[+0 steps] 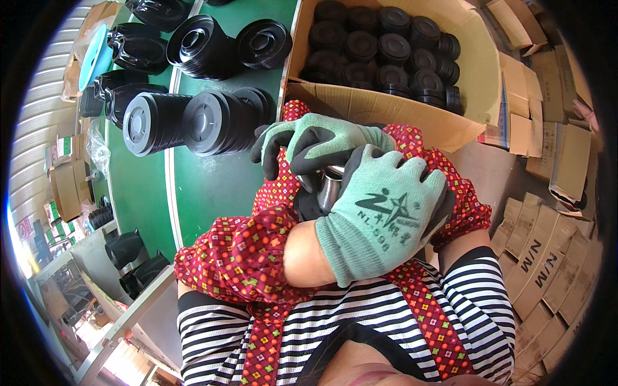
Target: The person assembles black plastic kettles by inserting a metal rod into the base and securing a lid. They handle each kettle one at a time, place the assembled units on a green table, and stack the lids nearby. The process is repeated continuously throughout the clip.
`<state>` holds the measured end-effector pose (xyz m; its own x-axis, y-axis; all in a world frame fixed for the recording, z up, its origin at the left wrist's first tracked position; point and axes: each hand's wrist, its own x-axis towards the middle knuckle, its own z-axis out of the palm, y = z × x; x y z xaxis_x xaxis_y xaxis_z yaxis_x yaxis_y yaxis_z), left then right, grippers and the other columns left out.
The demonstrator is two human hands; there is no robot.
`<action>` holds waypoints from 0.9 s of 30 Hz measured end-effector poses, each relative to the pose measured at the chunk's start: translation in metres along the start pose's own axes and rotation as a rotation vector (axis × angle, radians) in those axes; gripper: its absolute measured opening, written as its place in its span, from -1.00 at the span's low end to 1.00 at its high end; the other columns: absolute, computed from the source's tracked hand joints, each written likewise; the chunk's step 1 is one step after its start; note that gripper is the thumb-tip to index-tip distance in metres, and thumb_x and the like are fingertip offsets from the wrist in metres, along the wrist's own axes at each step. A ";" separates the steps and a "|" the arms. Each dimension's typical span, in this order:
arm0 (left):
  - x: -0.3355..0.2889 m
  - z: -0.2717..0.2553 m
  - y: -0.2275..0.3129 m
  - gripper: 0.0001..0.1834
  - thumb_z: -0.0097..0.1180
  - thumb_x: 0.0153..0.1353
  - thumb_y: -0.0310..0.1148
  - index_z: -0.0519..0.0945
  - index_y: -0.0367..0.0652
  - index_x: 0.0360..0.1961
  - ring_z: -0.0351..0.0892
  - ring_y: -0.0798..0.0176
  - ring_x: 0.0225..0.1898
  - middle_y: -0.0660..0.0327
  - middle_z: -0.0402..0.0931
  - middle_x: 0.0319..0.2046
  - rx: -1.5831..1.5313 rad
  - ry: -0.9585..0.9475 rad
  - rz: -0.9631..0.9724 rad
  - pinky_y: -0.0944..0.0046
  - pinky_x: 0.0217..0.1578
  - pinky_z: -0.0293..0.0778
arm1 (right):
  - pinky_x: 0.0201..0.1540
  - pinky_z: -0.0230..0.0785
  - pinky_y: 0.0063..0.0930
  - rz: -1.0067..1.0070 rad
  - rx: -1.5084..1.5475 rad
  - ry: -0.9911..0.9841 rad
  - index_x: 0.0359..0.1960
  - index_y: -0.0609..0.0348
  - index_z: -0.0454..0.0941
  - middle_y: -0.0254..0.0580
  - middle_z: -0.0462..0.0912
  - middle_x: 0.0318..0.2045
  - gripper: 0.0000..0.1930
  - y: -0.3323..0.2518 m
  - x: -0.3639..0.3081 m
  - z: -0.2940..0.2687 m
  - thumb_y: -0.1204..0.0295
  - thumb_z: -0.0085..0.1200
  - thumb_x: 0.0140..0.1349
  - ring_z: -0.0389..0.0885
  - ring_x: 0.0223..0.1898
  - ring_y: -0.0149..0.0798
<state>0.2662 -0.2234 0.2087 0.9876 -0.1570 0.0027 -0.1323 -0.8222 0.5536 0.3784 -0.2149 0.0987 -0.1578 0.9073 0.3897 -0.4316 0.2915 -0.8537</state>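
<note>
My forearms cross in front of my chest, both hands in green knit gloves with dark palms and fingers. My left hand [389, 215] reaches over from the lower left, its fingers curled. Beside its thumb shows a shiny metal cylinder [329, 191] with an open top, partly covered by the gloves. Farther off and to the left, my right hand [312, 141] bends its fingers down around the cylinder's upper end; their tips are partly hidden. Something black [308, 206] sits just below the metal, too covered to name.
On the green table [212, 186] at left lie stacks of black round plastic parts [212, 122] and black moulded housings [138, 48]. An open carton [386, 106] of black round parts stands ahead. Flattened cartons [537, 257] lean at right, where another person's hand [584, 114] shows.
</note>
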 end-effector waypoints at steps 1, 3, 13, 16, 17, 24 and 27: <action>-0.002 -0.008 0.001 -0.62 0.33 0.20 -0.06 0.65 -0.04 -0.06 0.62 0.02 -0.11 0.15 0.61 -0.17 -0.044 -0.055 0.003 -0.03 -0.04 0.42 | 0.42 0.19 0.00 0.048 -0.002 0.024 -0.51 0.29 0.71 0.10 0.69 -0.07 -0.62 -0.010 0.001 0.007 0.19 0.25 0.31 0.58 0.14 0.08; -0.015 -0.014 -0.007 -0.61 0.35 0.15 -0.05 0.66 -0.02 -0.09 0.62 0.03 -0.11 0.17 0.61 -0.16 -0.212 -0.094 0.130 -0.01 -0.03 0.42 | 0.44 0.15 0.04 -0.180 -0.248 0.074 -0.41 0.30 0.72 0.04 0.67 -0.10 -0.63 0.016 -0.019 0.009 0.20 0.17 0.37 0.53 0.17 0.12; -0.076 -0.036 -0.098 -0.51 0.04 0.41 0.04 0.73 -0.21 -0.27 0.64 -0.09 -0.08 0.08 0.65 -0.28 -1.154 -0.091 0.449 -0.23 0.21 0.42 | 0.45 0.16 0.17 0.159 -1.078 0.215 0.03 0.10 0.65 0.01 0.58 -0.06 -0.61 -0.051 -0.057 0.035 0.28 0.23 0.16 0.50 0.07 0.23; -0.068 -0.073 -0.064 -0.50 0.11 0.40 -0.11 0.58 -0.37 0.10 0.57 -0.22 0.15 -0.14 0.57 0.02 -1.132 -0.054 0.133 -0.18 0.34 0.36 | 0.44 0.15 0.18 0.090 -1.142 0.030 0.03 0.08 0.59 -0.04 0.52 -0.02 -0.61 -0.053 -0.066 0.017 0.20 0.24 0.22 0.44 0.14 0.17; -0.062 -0.083 -0.045 -0.43 0.16 0.39 -0.19 0.50 -0.43 0.25 0.53 -0.27 0.24 -0.23 0.52 0.14 -1.075 -0.034 0.029 -0.16 0.38 0.34 | 0.50 0.08 0.22 0.040 -1.134 0.078 0.08 0.08 0.58 -0.01 0.51 0.01 -0.55 -0.042 -0.075 0.013 0.16 0.27 0.20 0.43 0.17 0.19; -0.026 -0.062 -0.018 -0.18 0.21 0.33 -0.04 0.36 -0.48 0.41 0.14 -0.55 0.46 -0.44 0.23 0.39 0.146 0.143 0.074 -0.44 0.46 0.08 | 0.42 0.22 0.15 0.014 -0.630 0.188 0.18 0.10 0.63 0.00 0.58 0.21 -0.51 -0.023 -0.065 0.014 0.19 0.32 0.26 0.46 0.30 0.11; -0.041 -0.058 0.002 -0.04 0.25 0.34 0.02 0.22 -0.52 0.50 0.04 -0.68 0.49 -0.57 0.05 0.45 0.108 -0.137 -0.141 -0.44 0.48 0.12 | 0.33 0.31 0.11 -0.008 -0.909 0.184 0.14 0.10 0.64 0.01 0.61 0.15 -0.52 -0.019 -0.058 0.022 0.21 0.34 0.20 0.51 0.23 0.11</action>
<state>0.2301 -0.1866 0.2582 0.9772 -0.1035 -0.1856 -0.0096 -0.8939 0.4482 0.3759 -0.2799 0.1000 0.0195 0.9155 0.4019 0.4423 0.3526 -0.8247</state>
